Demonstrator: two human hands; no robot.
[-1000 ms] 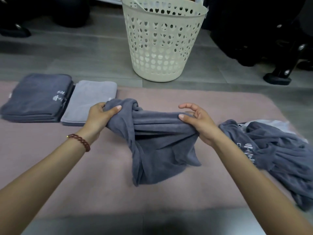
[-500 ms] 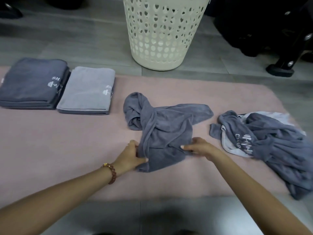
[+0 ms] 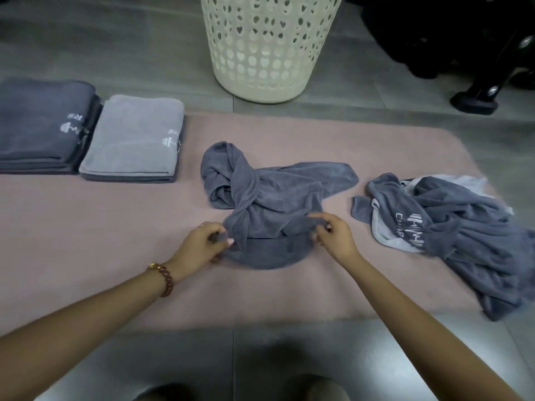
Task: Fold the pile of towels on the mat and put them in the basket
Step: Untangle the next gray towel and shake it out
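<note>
Two stacks of folded grey towels (image 3: 86, 134) lie far left on the pink mat (image 3: 86, 241). Left hand (image 3: 202, 244) and right hand (image 3: 333, 235) pinch the twisted dark grey towel (image 3: 269, 198); the crumpled towel pile (image 3: 451, 227) and cream basket (image 3: 266, 44) await.

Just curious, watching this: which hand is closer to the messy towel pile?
Right. The right hand grips the crumpled towel just left of the messy towel pile; the left hand grips that towel's opposite edge, farther away.
</note>
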